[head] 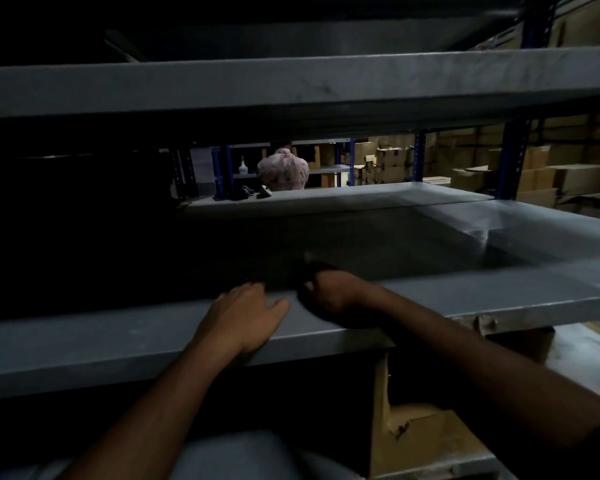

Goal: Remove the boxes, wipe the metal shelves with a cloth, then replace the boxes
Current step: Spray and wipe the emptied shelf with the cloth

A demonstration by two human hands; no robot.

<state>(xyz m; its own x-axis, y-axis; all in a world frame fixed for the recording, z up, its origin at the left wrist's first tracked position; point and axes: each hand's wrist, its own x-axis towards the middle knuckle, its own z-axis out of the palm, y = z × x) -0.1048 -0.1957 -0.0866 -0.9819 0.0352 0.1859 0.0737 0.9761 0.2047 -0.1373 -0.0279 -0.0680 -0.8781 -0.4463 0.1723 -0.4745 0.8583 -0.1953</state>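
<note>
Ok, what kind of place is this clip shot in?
Most likely a dim warehouse or stockroom. Grey metal shelves on blue uprights fill the view, and stacked cardboard boxes line the racks behind. Both hands rest at the shelf's front edge.

A storeroom: metal shelves [430,299], stacked cardboard boxes [548,174].
</note>
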